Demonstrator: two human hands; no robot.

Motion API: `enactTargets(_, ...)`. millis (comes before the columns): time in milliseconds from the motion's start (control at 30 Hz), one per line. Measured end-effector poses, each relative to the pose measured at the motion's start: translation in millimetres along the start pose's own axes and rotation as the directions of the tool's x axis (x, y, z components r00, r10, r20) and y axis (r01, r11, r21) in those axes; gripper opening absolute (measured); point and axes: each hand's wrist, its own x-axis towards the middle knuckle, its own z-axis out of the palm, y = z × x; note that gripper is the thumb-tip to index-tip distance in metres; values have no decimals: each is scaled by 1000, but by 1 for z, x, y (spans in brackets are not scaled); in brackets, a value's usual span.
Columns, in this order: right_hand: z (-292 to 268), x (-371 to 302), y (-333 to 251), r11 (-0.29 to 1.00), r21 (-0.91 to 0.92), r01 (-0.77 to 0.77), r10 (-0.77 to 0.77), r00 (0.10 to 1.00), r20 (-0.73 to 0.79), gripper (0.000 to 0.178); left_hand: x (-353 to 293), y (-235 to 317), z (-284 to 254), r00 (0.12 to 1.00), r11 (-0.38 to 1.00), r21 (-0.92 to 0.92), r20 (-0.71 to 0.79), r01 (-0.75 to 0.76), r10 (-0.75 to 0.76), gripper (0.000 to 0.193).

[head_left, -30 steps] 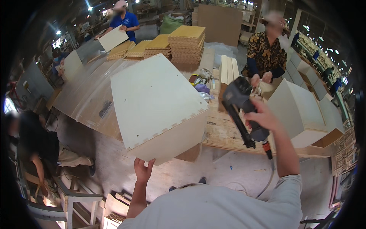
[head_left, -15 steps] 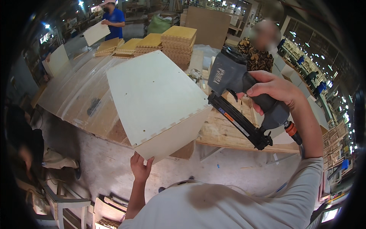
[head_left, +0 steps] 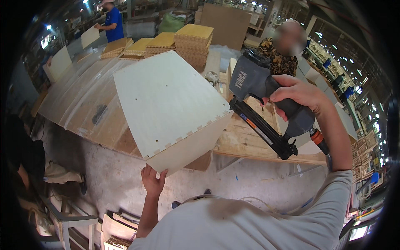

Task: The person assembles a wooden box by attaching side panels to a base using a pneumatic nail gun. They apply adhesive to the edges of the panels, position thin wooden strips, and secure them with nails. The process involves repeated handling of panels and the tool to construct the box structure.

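A pale wooden box (head_left: 166,100) with finger-jointed edges sits tilted toward me over the near side of the table. Several small dark holes dot its upper face. My left hand (head_left: 153,180) grips the box's lower near corner, thumb on the front panel and the other fingers partly hidden. Wrapped round the handle of a grey and black pneumatic nail gun (head_left: 250,77) is my right hand (head_left: 298,96), a finger by the trigger. The gun's nose meets the box's right corner, as far as I can see. An orange hose fitting (head_left: 316,136) joins its handle end.
Stacks of yellowish jointed panels (head_left: 193,37) stand behind the box on the plastic-covered table (head_left: 75,104). A co-worker in blue (head_left: 113,23) holds a panel at far left; another person (head_left: 279,54) is beyond the gun. A white wooden frame (head_left: 75,221) stands lower left.
The view has shifted slightly. The co-worker in blue has moved left with the panel. My hands keep their holds on the box and the nail gun.
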Motion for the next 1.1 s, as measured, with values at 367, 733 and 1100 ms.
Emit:
enactTargets(367, 33, -4, -23, 998, 43, 39, -45, 989, 138, 31, -3, -5, 3, 999, 999, 35, 22, 38, -39, 36)
enactTargets(733, 40, 0, -30, 998, -64, 20, -10, 988, 156, 29, -1, -2, 5, 999, 999, 18, 24, 46, -46, 38)
enactTargets(1100, 65, 10, -40, 995, -19, 102, -92, 951, 297, 31, 4, 5, 2, 997, 998, 25, 46, 63, -64, 38)
